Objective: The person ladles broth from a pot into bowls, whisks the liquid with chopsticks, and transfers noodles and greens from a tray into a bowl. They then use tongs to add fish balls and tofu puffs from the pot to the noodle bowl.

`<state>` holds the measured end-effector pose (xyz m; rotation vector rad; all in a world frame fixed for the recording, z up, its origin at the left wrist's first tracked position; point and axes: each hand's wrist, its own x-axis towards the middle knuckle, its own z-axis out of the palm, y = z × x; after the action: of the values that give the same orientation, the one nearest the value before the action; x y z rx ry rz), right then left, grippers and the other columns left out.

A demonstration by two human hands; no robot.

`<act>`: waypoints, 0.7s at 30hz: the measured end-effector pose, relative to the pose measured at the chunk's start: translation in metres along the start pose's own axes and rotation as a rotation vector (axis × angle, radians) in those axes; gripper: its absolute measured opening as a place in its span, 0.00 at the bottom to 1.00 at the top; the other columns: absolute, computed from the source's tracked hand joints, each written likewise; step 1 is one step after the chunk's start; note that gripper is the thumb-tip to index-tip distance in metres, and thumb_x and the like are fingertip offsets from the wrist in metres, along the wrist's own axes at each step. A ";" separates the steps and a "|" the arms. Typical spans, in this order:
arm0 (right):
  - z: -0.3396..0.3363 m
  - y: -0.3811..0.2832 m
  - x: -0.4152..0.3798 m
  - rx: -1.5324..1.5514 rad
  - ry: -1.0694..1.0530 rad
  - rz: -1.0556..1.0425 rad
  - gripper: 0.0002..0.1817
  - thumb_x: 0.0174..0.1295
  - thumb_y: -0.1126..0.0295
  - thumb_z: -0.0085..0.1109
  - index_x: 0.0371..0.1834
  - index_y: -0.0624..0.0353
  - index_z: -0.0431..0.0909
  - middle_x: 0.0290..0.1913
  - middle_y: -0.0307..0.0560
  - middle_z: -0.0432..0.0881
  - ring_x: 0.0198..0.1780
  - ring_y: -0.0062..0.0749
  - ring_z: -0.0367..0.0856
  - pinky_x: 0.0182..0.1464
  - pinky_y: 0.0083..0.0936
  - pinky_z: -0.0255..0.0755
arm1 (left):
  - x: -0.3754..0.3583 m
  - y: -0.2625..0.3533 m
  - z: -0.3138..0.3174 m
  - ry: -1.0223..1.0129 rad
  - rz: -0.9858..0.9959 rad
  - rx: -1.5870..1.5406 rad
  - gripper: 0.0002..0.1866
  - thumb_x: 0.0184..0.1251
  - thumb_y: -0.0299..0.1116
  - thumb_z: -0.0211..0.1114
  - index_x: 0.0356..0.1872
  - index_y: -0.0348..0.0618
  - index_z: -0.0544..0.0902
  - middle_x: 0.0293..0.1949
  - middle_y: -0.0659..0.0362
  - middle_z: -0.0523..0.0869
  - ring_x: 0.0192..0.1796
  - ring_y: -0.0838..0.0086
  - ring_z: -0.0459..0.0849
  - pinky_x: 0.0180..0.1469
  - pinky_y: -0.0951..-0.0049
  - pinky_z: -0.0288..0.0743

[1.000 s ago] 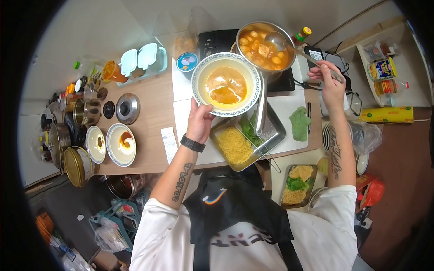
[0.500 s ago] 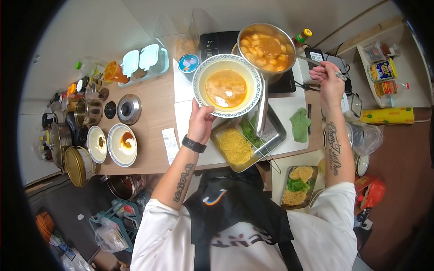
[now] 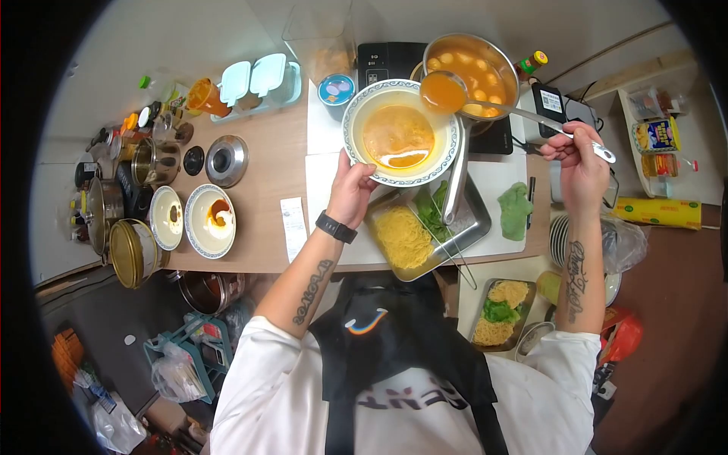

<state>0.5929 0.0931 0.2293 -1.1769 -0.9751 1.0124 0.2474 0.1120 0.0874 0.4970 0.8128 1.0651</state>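
My left hand (image 3: 353,189) grips the near rim of a patterned bowl (image 3: 350,152) holding orange-brown broth (image 3: 398,136). It is held up beside the saucepan, above the tray's far side. My right hand (image 3: 580,159) is closed around the handle of a ladle (image 3: 444,92). Full of broth, the ladle's cup hangs over the bowl's right rim, at the edge of the saucepan (image 3: 509,64). Round pale balls float in orange broth inside that pan, which stands on a black induction cooker (image 3: 381,67). Its long handle (image 3: 456,186) points toward me.
A metal tray (image 3: 474,231) with yellow noodles (image 3: 403,236) and leafy greens lies below the bowl. To the left are two bowls with dark sauce (image 3: 210,221), a metal lid (image 3: 227,161) and several jars. A green cloth (image 3: 516,211) lies at right. Noodles fill a smaller tray (image 3: 479,334).
The ladle has come up out of the saucepan and moved left to the bowl's rim, filled with broth. My left hand still holds the bowl. The whole view has shifted slightly.
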 end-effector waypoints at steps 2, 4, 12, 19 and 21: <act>0.004 0.005 -0.005 -0.008 -0.045 -0.001 0.14 0.76 0.66 0.49 0.49 0.68 0.76 0.34 0.54 0.85 0.34 0.37 0.87 0.40 0.28 0.82 | -0.001 0.001 0.000 -0.022 -0.011 0.021 0.31 0.67 0.26 0.53 0.73 0.52 0.61 0.63 0.62 0.76 0.59 0.75 0.78 0.61 0.66 0.71; 0.006 0.009 -0.010 -0.014 -0.129 -0.010 0.15 0.77 0.66 0.49 0.52 0.69 0.76 0.36 0.55 0.85 0.36 0.39 0.87 0.42 0.29 0.82 | 0.000 0.001 -0.002 -0.027 -0.017 0.029 0.31 0.68 0.26 0.53 0.73 0.52 0.61 0.63 0.62 0.76 0.59 0.75 0.78 0.62 0.66 0.71; -0.003 0.009 -0.023 -0.186 -0.387 -0.241 0.10 0.71 0.76 0.55 0.48 0.71 0.82 0.39 0.56 0.84 0.40 0.40 0.87 0.45 0.33 0.82 | -0.001 0.004 0.000 -0.009 -0.001 -0.014 0.29 0.68 0.26 0.55 0.70 0.52 0.63 0.55 0.60 0.82 0.49 0.77 0.83 0.55 0.71 0.74; -0.014 0.026 0.008 -0.306 0.024 -0.203 0.14 0.77 0.69 0.51 0.52 0.70 0.81 0.37 0.50 0.86 0.38 0.32 0.87 0.44 0.24 0.82 | -0.004 0.006 0.006 -0.011 0.006 0.004 0.29 0.68 0.25 0.55 0.70 0.50 0.62 0.58 0.59 0.80 0.55 0.75 0.81 0.59 0.68 0.72; -0.017 0.036 0.023 -0.297 0.081 -0.164 0.14 0.76 0.69 0.51 0.51 0.70 0.81 0.37 0.51 0.86 0.37 0.32 0.88 0.42 0.24 0.82 | -0.003 0.006 0.007 0.004 0.012 0.004 0.29 0.68 0.26 0.54 0.70 0.49 0.62 0.59 0.58 0.79 0.56 0.74 0.81 0.60 0.67 0.71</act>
<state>0.6115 0.1149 0.1934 -1.3457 -1.1638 0.7003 0.2485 0.1113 0.0967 0.5035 0.8160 1.0757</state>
